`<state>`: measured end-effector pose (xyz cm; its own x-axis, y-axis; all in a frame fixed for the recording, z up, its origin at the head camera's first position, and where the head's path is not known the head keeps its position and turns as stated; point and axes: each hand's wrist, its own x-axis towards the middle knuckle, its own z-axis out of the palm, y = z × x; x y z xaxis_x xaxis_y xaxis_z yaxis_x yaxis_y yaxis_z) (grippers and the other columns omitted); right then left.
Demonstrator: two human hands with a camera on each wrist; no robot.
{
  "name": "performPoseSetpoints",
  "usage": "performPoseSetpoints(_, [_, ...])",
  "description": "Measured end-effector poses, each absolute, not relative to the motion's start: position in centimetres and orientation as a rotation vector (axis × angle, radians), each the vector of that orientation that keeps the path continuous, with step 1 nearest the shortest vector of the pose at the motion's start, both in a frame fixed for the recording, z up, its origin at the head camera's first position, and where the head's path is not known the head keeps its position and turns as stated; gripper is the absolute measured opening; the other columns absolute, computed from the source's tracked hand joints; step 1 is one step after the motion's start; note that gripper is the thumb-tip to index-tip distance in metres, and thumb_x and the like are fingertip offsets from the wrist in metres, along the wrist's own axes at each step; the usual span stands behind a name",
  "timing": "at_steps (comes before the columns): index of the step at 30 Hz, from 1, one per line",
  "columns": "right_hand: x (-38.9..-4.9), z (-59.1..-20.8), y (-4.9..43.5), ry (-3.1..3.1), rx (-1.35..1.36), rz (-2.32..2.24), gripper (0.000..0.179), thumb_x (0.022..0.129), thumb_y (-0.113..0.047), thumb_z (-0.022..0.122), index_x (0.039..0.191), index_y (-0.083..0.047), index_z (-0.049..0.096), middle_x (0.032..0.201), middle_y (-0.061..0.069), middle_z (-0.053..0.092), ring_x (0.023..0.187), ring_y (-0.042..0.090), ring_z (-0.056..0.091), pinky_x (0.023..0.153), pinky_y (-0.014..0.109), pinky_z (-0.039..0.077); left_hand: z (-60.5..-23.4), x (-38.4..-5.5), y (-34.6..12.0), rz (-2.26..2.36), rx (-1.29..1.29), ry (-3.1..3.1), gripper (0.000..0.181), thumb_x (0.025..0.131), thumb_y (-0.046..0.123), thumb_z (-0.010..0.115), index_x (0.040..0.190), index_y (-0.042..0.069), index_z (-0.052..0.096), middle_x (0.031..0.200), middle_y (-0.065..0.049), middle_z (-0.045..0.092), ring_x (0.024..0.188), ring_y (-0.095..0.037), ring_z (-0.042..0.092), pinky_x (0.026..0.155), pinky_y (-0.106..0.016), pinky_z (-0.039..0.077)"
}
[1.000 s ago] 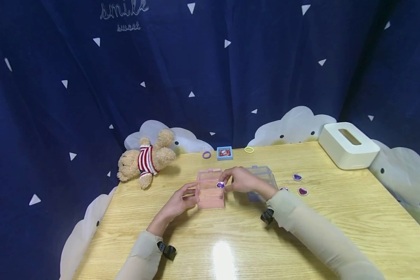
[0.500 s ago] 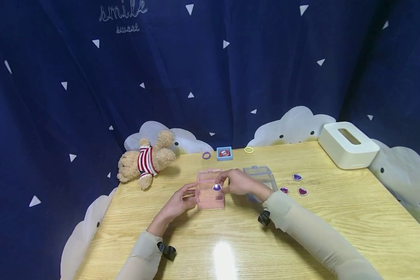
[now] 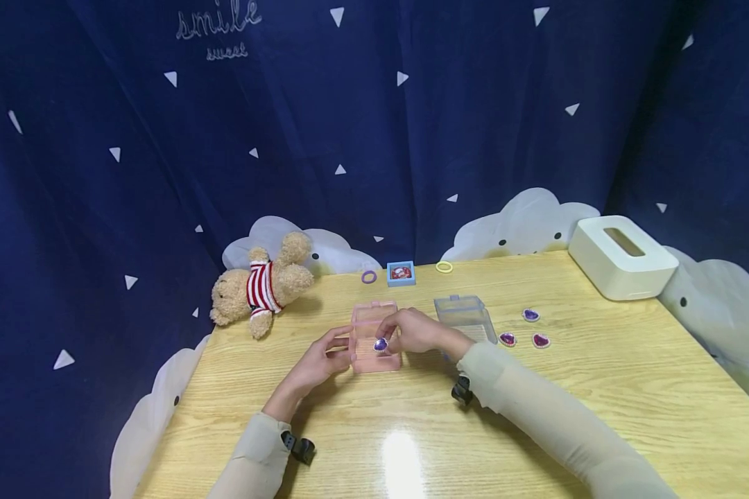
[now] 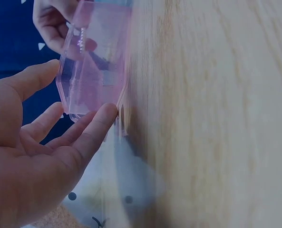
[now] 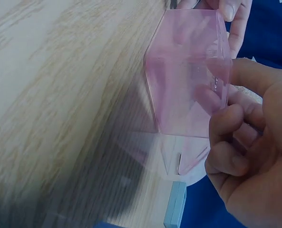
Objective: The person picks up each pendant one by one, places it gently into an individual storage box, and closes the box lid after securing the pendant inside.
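A translucent pink box (image 3: pixel 374 365) stands on the table with its lid raised at the back. My left hand (image 3: pixel 313 362) is at its left end, and in the left wrist view the fingertips (image 4: pixel 108 112) rest against the box with fingers fairly straight. Between thumb and finger of my right hand (image 3: pixel 417 331) I pinch a purple heart-shaped gem (image 3: pixel 381 344) edged with white beads, over the opening of the pink box. Through the pink wall in the right wrist view, only the beaded edge (image 5: pixel 215 84) of the gem shows.
Right of my hand stands a clear grey-blue box (image 3: pixel 465 317), lid raised, partly hidden. Beyond it lie a purple gem (image 3: pixel 530 315) and two reddish gems (image 3: pixel 541 341). Behind are a purple ring (image 3: pixel 369 276), blue square box (image 3: pixel 401 274), yellow ring (image 3: pixel 444 267), teddy bear (image 3: pixel 263 285) and tissue box (image 3: pixel 622 260).
My right hand has moved left and toward me with the purple gem, from the pink box's right edge to over its inside. The left hand has stayed in place.
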<state>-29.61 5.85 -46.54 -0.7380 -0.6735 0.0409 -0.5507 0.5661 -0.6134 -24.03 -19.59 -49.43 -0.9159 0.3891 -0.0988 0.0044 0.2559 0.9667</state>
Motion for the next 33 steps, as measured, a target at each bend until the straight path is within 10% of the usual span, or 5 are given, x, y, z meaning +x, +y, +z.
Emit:
performPoseSetpoints(10, [-29.9, -47.1, 5.1, 2.577, -1.025, -0.836, 0.02, 0.078, -0.013, 0.081, 0.096, -0.017, 0.076, 0.087, -0.005, 0.075, 0.078, 0.003, 0.063, 0.076, 0.023, 0.053, -49.7, -24.1, -19.7, 1.713, 0.373, 2.191, 0.062, 0.099, 0.004, 0.059, 0.154, 0.001, 0.03, 0.146, -0.035, 0.043, 0.132, -0.05, 0.049, 0.102, -0.039, 0.054])
performPoseSetpoints(33, [-30.1, -46.6, 5.4, 2.587, -1.006, -0.83, 0.022, 0.08, -0.017, 0.08, 0.101, -0.012, 0.075, 0.09, -0.005, 0.074, 0.083, 0.005, 0.065, 0.08, 0.025, 0.054, -49.6, -24.1, -19.6, 1.704, 0.367, 2.222, 0.061, 0.098, 0.003, 0.059, 0.153, 0.001, 0.032, 0.144, -0.035, 0.045, 0.13, -0.047, 0.051, 0.099, -0.038, 0.055])
